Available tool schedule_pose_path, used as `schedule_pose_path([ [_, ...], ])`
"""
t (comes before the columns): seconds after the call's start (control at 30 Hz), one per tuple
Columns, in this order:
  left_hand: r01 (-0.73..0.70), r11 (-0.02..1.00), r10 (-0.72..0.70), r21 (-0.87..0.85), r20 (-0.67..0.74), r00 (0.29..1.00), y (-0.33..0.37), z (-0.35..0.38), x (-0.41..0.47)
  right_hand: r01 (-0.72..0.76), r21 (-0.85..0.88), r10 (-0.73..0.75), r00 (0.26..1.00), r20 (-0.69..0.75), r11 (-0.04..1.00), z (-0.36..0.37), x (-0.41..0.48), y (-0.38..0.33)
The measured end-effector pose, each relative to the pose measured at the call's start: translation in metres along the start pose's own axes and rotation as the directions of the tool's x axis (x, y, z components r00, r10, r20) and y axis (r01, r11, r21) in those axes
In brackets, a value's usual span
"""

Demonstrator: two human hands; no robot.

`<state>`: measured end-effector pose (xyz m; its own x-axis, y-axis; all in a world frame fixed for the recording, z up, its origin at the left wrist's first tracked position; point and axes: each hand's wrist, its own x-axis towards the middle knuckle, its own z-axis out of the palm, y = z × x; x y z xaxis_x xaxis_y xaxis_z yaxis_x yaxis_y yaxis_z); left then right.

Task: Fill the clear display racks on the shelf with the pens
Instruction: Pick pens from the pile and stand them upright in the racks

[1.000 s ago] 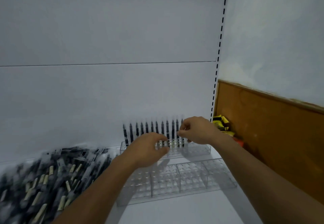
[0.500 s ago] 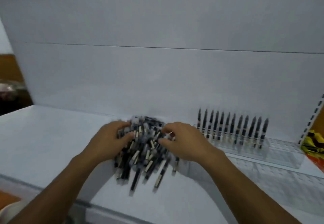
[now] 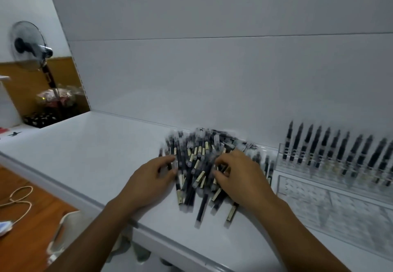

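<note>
Bare left hand [image 3: 152, 179], right hand [image 3: 241, 177]

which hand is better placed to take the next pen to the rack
Right, likely: the right hand rests on the pens beside the rack; the left hand is on the pile's far side.

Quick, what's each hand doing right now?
Left hand: open, fingers resting against the pen pile.
Right hand: fingers curled into the pile; grip on a pen cannot be told.

Left hand [image 3: 152, 179], right hand [image 3: 241, 176] on pens [image 3: 196, 153]
</note>
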<state>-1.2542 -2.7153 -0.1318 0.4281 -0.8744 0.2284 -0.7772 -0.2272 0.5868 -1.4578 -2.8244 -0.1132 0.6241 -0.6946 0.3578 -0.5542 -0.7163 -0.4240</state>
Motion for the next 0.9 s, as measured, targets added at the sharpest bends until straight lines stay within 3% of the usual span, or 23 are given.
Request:
schedule_pose_path([
  [0.13, 0.033, 0.984, -0.034, -0.177, -0.004, 0.999, 0.0, -0.01, 0.004, 0.007, 0.02, -0.007, 1.0, -0.01, 1.0, 0.002, -0.004, 0.0],
  [0.23, 0.072, 0.971, -0.1, -0.226, -0.112, 0.989, -0.004, -0.018, 0.017, 0.025, 0.02, -0.025, 0.999, 0.027, 0.999, 0.002, -0.004, 0.0],
  [0.3, 0.148, 0.978, -0.168, -0.15, -0.132, 0.977, -0.008, -0.022, 0.03, 0.027, 0.034, -0.028, 0.999, 0.03, 0.999, 0.004, -0.004, -0.001],
  [0.43, 0.271, 0.952, -0.277, 0.144, 0.021, 0.961, -0.011, -0.024, 0.054, -0.02, 0.135, 0.025, 0.999, -0.031, 0.991, 0.007, -0.006, -0.002],
  [0.5, 0.289, 0.935, -0.304, 0.208, 0.048, 0.951, -0.011, -0.023, 0.06, -0.067, 0.245, 0.083, 0.995, -0.055, 0.967, 0.008, -0.007, -0.002],
  [0.63, 0.305, 0.906, -0.344, 0.293, 0.091, 0.935, -0.011, -0.026, 0.061, -0.176, 0.537, 0.226, 0.974, -0.028, 0.825, 0.007, -0.008, -0.002],
  [0.9, 0.228, 0.811, -0.346, 0.539, 0.128, 0.929, -0.005, -0.042, 0.055, -0.289, 0.735, 0.253, 0.953, 0.165, 0.613, 0.006, -0.01, -0.008],
])
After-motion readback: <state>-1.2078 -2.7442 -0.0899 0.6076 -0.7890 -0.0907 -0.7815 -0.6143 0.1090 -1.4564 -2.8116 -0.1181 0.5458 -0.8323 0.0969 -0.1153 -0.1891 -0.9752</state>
